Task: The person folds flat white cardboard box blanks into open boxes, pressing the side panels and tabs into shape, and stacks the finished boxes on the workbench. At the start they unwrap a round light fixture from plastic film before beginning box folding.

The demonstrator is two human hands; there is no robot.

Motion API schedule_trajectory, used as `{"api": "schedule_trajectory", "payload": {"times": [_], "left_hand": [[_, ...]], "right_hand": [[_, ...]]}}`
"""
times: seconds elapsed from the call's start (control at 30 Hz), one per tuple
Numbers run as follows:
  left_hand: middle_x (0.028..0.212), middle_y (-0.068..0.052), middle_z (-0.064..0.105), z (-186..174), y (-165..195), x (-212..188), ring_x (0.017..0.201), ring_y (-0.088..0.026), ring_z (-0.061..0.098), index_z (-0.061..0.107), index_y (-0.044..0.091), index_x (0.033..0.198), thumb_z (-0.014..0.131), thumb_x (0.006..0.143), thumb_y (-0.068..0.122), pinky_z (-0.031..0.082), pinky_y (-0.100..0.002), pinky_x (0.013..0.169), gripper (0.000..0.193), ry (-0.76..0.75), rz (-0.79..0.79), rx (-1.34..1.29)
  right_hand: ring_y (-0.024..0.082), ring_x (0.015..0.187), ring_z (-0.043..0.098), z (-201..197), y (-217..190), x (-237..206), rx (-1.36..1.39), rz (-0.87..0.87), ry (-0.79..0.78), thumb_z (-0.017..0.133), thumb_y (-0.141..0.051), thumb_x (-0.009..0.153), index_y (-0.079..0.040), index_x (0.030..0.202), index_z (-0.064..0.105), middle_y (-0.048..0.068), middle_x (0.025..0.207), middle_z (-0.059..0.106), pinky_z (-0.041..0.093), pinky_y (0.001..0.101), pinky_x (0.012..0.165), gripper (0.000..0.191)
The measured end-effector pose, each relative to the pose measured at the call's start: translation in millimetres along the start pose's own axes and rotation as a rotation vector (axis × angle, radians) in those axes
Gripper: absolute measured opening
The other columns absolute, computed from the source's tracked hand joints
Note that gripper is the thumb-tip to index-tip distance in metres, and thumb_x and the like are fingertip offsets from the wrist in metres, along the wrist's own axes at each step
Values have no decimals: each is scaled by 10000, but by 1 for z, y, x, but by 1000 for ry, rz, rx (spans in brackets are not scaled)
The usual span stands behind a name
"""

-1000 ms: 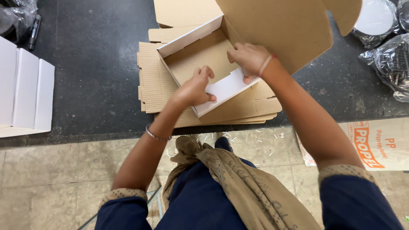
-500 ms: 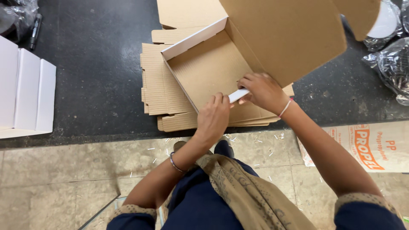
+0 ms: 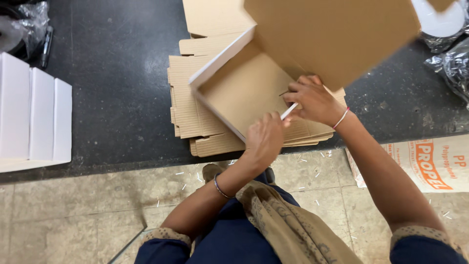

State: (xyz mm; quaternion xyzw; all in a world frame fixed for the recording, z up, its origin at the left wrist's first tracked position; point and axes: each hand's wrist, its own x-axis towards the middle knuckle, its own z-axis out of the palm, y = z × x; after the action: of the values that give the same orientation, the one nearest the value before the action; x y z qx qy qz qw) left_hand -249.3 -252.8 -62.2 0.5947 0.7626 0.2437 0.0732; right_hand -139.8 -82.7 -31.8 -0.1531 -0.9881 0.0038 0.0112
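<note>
A half-folded cardboard box (image 3: 246, 83), brown inside with white outer faces, is tilted above a stack of flat cardboard blanks (image 3: 193, 110) on the dark floor. Its big brown lid flap (image 3: 332, 36) stands up toward the camera. My left hand (image 3: 264, 139) grips the box's near wall from below. My right hand (image 3: 315, 100) presses on the same near wall, fingers curled over the white edge of the flap. Both hands hold the box.
White finished boxes (image 3: 31, 115) stand at the left edge. Crumpled clear plastic bags lie at top left (image 3: 24, 22) and at the right (image 3: 452, 66). A printed sack (image 3: 430, 164) lies on the tiled floor at right, with small white scraps scattered about.
The box has been tipped up and turned, its lid flap rising toward the camera. Both hands slid from the front flap down to the near wall and came closer together.
</note>
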Motion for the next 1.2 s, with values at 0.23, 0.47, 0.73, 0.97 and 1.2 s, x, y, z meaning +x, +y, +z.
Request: {"api": "schedule_trajectory", "payload": {"times": [0.23,0.47,0.73,0.97,1.2], "left_hand": [[1126,-267,678,13,-18,45,1013,-442,665,595,2,1260,557,1033,229,539,-527,816,323,-64,185,-393],[1103,-271,698,10,-45,102,1007,-447,681,559,7,1353,692,942,287,545,-538,835,514,-190,-11,-110],[930,-280,717,35,-48,169,864,-426,711,743,-28,998,749,922,350,568,-513,741,385,-176,-104,176],[862,-261,753,48,-64,186,791,-392,753,739,-4,1021,732,874,263,586,-480,768,305,-297,-413,31],[972,-280,718,55,-32,163,910,-431,709,755,-44,909,761,863,242,573,-511,800,290,-112,-334,340]], "right_hand": [[335,1388,474,-6,14,-16,50,153,400,705,-1,808,-128,1438,613,127,1466,576,347,478,1150,649],[314,1306,568,4,38,-20,148,91,417,676,15,823,-153,1375,621,124,1391,628,434,444,1106,580],[291,1178,640,20,184,-57,595,333,540,697,-106,947,-121,1285,642,111,1296,672,502,401,1041,343],[379,1160,587,52,362,-130,-197,613,552,771,-116,795,-11,1262,609,213,1311,602,478,447,964,506],[301,968,676,56,397,-122,-409,544,391,688,-146,906,-2,1119,665,136,1074,675,577,398,774,258]]}}
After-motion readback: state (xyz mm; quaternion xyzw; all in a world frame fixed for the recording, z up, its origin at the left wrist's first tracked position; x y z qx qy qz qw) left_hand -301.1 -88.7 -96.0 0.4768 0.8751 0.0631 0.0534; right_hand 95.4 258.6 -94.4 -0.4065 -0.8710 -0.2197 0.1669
